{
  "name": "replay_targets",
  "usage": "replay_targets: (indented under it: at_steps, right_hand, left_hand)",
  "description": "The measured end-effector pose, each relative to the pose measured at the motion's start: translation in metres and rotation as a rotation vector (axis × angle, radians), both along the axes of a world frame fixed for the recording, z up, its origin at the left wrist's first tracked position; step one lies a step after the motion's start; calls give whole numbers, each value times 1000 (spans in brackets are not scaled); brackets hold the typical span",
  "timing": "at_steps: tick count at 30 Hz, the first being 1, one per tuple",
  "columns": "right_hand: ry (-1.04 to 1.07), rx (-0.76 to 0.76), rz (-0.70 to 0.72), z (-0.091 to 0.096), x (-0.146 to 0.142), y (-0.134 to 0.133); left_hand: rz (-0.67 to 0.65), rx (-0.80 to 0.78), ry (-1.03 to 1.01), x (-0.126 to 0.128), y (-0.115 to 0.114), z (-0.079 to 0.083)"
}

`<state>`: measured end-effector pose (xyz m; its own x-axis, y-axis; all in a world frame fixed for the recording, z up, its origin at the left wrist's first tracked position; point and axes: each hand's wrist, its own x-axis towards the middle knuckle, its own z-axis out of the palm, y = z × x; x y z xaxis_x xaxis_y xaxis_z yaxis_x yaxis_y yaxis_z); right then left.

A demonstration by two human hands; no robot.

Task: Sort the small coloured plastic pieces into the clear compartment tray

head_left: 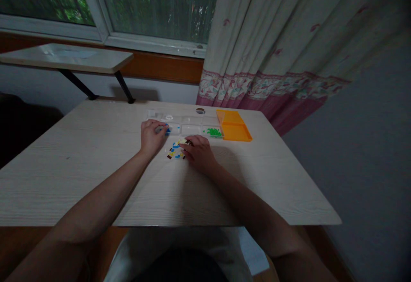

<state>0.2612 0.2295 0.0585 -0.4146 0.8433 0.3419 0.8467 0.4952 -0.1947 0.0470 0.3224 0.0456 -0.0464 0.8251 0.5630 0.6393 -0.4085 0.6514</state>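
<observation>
My left hand (153,135) is at the left end of a clear compartment tray (192,129), its fingers pinched by some small blue pieces (167,131). Whether a piece is between those fingertips is too small to tell. Close in front of the tray lies a loose pile of small blue, yellow, white and dark brown pieces (176,150). My right hand (198,152) reaches over the pile's right side with bent fingers, touching or just above it; what they grip, if anything, is hidden. Small green pieces (213,132) fill the tray's right front compartment.
An orange open case (236,126) lies at the tray's right end. Behind the tray is a small dark round object (200,111). A raised shelf (80,57) on black legs stands at the table's back left. A curtain (257,59) hangs behind the wooden table (96,162).
</observation>
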Motion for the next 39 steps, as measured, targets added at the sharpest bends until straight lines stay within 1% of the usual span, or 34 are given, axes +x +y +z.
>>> replay_targets:
  at_steps: [4,9,16,23,30,39]
  right_hand:
    - [-3,8,0,2,1,-1]
    - [30,38,-33,7,4,0]
    - [28,5,-53,9,5,0]
    - [7,-6,-42,13,5,-2]
    - [-13,-12,-47,13,6,-3]
    - [-24,3,-53,11,7,-1]
  left_hand:
    - [-2,13,-15,1,-1,2]
    - [2,41,-2,1,-1,2]
    - [7,33,27,-1,3,-4]
    - [1,53,59,0,0,-1]
    - [36,49,88,0,1,-2]
    - [53,42,95,1,-2,0]
